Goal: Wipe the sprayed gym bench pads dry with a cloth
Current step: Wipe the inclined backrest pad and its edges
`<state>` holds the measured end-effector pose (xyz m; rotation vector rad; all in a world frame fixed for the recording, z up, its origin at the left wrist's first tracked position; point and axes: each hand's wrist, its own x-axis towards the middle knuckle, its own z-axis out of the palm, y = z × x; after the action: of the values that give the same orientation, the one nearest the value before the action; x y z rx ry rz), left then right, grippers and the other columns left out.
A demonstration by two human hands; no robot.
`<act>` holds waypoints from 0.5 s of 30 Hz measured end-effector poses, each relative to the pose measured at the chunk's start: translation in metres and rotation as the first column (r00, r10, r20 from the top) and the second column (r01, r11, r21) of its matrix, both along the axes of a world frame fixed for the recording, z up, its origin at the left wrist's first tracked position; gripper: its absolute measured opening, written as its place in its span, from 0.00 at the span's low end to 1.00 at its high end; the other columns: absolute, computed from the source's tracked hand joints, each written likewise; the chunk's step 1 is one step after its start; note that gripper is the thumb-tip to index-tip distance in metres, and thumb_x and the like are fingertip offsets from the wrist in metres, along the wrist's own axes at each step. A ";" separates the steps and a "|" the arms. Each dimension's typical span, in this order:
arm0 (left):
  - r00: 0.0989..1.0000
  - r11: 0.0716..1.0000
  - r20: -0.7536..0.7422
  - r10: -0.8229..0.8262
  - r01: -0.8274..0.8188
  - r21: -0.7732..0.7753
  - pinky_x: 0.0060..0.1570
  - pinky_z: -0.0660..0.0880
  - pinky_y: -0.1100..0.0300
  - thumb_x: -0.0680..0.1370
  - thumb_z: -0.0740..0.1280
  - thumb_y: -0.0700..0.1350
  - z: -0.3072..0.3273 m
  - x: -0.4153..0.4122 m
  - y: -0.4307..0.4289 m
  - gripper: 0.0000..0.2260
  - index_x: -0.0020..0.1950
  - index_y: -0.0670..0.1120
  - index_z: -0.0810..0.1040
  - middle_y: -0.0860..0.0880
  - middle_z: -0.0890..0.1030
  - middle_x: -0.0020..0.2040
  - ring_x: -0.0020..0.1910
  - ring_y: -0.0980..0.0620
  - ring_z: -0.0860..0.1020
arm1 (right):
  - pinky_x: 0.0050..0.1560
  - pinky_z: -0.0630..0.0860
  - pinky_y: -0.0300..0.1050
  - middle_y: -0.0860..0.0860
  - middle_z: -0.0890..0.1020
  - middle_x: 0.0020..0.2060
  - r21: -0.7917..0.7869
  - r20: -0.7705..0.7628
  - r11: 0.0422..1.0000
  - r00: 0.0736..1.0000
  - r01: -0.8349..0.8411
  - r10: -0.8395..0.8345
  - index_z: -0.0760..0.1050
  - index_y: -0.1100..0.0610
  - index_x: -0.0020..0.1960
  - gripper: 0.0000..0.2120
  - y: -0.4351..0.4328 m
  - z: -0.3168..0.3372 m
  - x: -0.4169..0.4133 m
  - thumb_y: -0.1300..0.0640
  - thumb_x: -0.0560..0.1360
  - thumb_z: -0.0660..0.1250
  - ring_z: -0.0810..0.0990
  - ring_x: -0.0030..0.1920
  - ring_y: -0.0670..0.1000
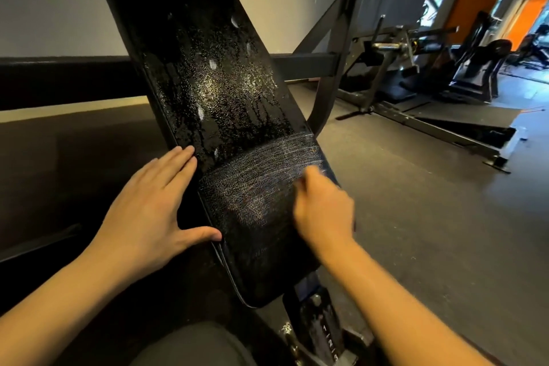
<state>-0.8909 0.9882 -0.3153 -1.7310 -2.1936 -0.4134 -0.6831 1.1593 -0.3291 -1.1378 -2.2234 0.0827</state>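
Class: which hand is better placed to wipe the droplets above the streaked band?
Right. The right hand sits on the pad at the streaked band, just below the droplets. The left hand lies flat along the pad's left edge, seemingly bracing.

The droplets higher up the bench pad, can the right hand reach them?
Probably yes: the bench pad lies bare between the right hand and the droplets, and the left hand rests flat at its left edge.

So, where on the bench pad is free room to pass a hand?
Free: the wet upper pad above both hands, and its rounded lower end below them. Crowded: the wiped band between the left hand on the left edge and the right hand.
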 end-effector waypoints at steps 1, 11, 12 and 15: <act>1.000 1.000 0.000 -0.002 0.002 0.000 0.79 0.56 0.48 0.65 0.53 0.83 0.000 0.000 0.000 0.58 0.81 0.43 0.61 0.49 0.57 0.82 0.81 0.51 0.54 | 0.38 0.73 0.54 0.54 0.81 0.43 0.020 0.001 0.993 0.993 -0.114 0.114 0.69 0.51 0.49 0.04 -0.030 -0.003 -0.010 0.52 0.80 0.61 0.81 0.43 0.63; 1.000 1.000 0.004 -0.003 0.003 0.000 0.79 0.55 0.47 0.64 0.52 0.83 0.001 0.001 -0.001 0.58 0.82 0.44 0.59 0.50 0.55 0.83 0.82 0.51 0.53 | 0.42 0.74 0.53 0.55 0.84 0.49 -0.025 0.039 0.999 0.998 0.045 -0.044 0.72 0.52 0.57 0.09 0.027 -0.017 0.039 0.47 0.83 0.60 0.83 0.50 0.62; 1.000 1.000 0.009 -0.006 0.006 0.007 0.79 0.55 0.48 0.64 0.52 0.83 0.001 0.001 -0.001 0.58 0.82 0.43 0.59 0.50 0.55 0.83 0.82 0.51 0.53 | 0.42 0.72 0.53 0.56 0.84 0.49 -0.025 0.033 0.995 0.994 0.101 -0.100 0.72 0.53 0.57 0.09 0.029 -0.015 0.040 0.48 0.83 0.59 0.83 0.50 0.63; 1.000 1.000 0.021 -0.009 0.009 0.018 0.79 0.55 0.47 0.64 0.51 0.84 0.001 0.001 -0.002 0.58 0.82 0.43 0.60 0.50 0.56 0.82 0.82 0.51 0.53 | 0.40 0.72 0.53 0.55 0.84 0.47 -0.020 0.001 0.998 0.998 0.061 -0.061 0.70 0.53 0.54 0.06 0.004 -0.008 0.020 0.50 0.82 0.60 0.82 0.47 0.63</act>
<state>-0.8897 0.9865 -0.3142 -1.7349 -2.1905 -0.4543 -0.6633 1.1637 -0.3370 -1.2157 -2.1914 0.0799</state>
